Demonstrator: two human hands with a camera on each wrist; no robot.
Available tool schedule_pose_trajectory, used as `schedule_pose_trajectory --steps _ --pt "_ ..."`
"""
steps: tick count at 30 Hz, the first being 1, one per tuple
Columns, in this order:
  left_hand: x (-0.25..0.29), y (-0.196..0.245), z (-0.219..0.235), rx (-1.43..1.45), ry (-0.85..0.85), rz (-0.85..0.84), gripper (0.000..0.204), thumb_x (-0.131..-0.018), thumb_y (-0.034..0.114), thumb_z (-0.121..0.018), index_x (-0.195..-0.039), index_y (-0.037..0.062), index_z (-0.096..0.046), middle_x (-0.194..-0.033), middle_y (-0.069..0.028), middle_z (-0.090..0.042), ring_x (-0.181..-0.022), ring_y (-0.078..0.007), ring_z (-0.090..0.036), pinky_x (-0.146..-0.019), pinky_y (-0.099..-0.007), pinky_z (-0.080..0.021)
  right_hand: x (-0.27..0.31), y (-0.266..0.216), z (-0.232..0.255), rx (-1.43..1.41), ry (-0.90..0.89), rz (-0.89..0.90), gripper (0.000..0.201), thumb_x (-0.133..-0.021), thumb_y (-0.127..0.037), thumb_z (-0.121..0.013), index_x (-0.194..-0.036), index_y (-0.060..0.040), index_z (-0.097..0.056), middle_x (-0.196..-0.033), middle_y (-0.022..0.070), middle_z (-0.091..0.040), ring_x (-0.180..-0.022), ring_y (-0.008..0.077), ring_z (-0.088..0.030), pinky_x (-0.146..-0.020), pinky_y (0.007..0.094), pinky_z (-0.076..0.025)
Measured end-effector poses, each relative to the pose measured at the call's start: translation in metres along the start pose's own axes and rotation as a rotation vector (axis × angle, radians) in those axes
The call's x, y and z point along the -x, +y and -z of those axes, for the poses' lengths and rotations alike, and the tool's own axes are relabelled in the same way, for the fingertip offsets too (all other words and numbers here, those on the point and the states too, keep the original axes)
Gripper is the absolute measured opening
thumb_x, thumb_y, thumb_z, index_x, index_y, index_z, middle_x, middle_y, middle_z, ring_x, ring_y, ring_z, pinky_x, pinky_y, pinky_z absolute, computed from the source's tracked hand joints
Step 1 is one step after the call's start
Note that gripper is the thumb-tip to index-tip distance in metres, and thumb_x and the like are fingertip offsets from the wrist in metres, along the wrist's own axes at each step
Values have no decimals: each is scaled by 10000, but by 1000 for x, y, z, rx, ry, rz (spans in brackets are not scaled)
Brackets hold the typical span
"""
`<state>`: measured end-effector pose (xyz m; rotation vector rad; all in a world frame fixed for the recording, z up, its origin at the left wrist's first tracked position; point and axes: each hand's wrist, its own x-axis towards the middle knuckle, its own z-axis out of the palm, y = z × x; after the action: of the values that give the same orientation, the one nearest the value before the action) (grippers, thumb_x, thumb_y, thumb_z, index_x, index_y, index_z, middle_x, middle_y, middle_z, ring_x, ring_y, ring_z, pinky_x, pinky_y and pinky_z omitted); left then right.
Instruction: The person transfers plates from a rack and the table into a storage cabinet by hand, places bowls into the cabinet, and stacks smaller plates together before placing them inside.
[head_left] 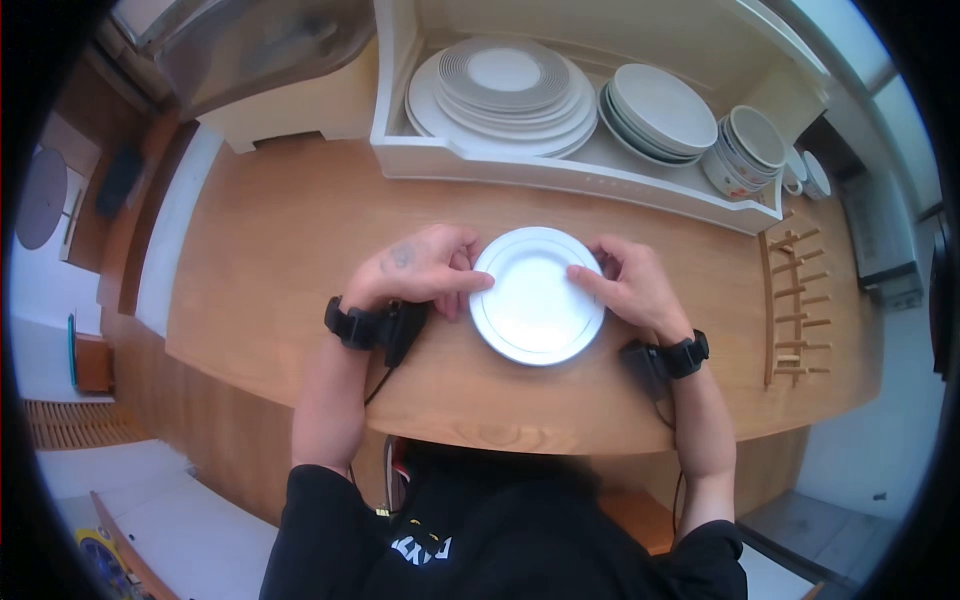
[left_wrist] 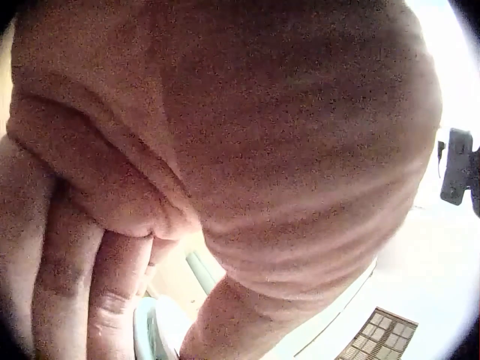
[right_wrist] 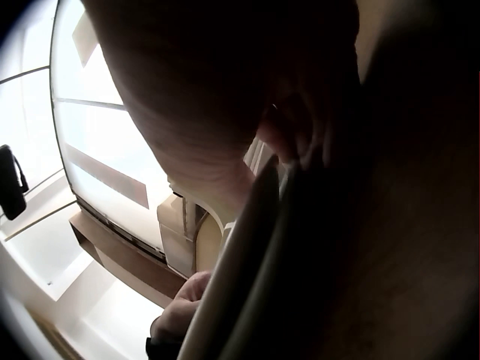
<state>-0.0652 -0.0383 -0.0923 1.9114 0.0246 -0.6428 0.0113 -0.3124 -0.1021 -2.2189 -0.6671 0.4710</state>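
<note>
A small white plate (head_left: 535, 300) lies flat on the wooden table (head_left: 290, 250), close to its front edge. My left hand (head_left: 455, 272) grips the plate's left rim, thumb laid over the top. My right hand (head_left: 600, 275) grips the right rim the same way, thumb on the plate's face. The left wrist view is filled by the left hand (left_wrist: 225, 135), with a sliver of the plate's rim (left_wrist: 148, 330) below the fingers. In the right wrist view the plate's edge (right_wrist: 240, 262) runs dark and diagonal under the right hand (right_wrist: 217, 90). Fingers under the plate are hidden.
A white shelf unit (head_left: 560, 172) at the table's back holds a stack of large plates (head_left: 505, 90), stacked bowls (head_left: 660, 110) and stacked cups (head_left: 745, 150). A wooden peg rack (head_left: 795, 300) lies at the right end. Bare wood stretches left of the plate.
</note>
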Motion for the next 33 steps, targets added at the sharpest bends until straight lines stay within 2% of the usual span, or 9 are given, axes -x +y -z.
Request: schedule_pose_trajectory --steps 1,4,8,10,15,19,22,27,33 --pt "-1 -1 -1 52 13 -35 287 -889 221 -687 -921 -18 -531 -684 -89 -669 -561 -139 -652 -480 -248 -495 1 -1 4 21 -89 -102 409 -829 -293 -725 -1069 31 -654 -898 148 -684 -737 184 -634 -664 318 -507" --pt "-4 -3 -5 91 71 -161 267 -896 208 -681 -927 -13 -534 -670 -49 -642 -524 -100 -599 -463 -215 -453 0 13 -4 -283 -48 49 463 -818 -237 -747 -1153 43 -594 -937 149 -685 -811 176 -653 -726 308 -532" --pt "-3 1 -3 125 148 -210 229 -908 206 -671 -915 7 -557 -647 -4 -607 -495 -48 -519 -453 -184 -400 5 2 -3 -364 -121 13 492 -806 -177 -763 -1190 49 -551 -998 134 -676 -885 170 -657 -791 290 -539" --pt "-4 1 -3 137 221 -246 220 -915 209 -668 -910 13 -568 -646 2 -606 -497 -36 -510 -449 -185 -390 0 8 -11 -649 -207 -15 470 -804 -159 -766 -1167 57 -559 -1063 137 -664 -930 168 -656 -817 281 -538" --pt "-5 -4 5 229 344 -356 229 -952 244 -629 -926 19 -598 -701 14 -621 -555 -7 -513 -465 -179 -377 -14 1 -6 -829 -125 37 512 -813 -142 -746 -1229 56 -522 -1055 134 -657 -956 178 -657 -810 286 -550" --pt "-11 -7 10 517 380 -588 306 -986 295 -571 -1072 4 -611 -876 -11 -664 -697 -54 -617 -585 -181 -497 -37 -15 11 -891 -41 120 534 -823 -134 -721 -1264 46 -481 -1047 141 -645 -920 199 -674 -806 291 -578" --pt "-8 11 16 560 426 -661 504 -1017 384 -466 -1303 -30 -490 -1170 -112 -596 -1097 -186 -579 -960 -314 -455 -59 -34 23 -906 27 168 544 -842 -174 -711 -1271 44 -459 -1049 145 -637 -878 183 -682 -752 281 -604" --pt "-39 52 68 243 644 -636 693 -990 523 -418 -1309 -89 -478 -1253 -191 -571 -1207 -273 -510 -1040 -358 -368 -115 -64 43 -779 229 88 512 -845 -138 -669 -1250 93 -459 -1001 139 -629 -772 165 -661 -638 272 -596" --pt "-105 54 121 -97 781 -355 783 -963 588 -383 -1272 -120 -513 -1315 -281 -515 -1253 -359 -481 -1060 -377 -347 -168 -78 50 -674 314 -1 546 -838 -135 -678 -1257 123 -440 -998 167 -642 -784 183 -675 -657 266 -600"
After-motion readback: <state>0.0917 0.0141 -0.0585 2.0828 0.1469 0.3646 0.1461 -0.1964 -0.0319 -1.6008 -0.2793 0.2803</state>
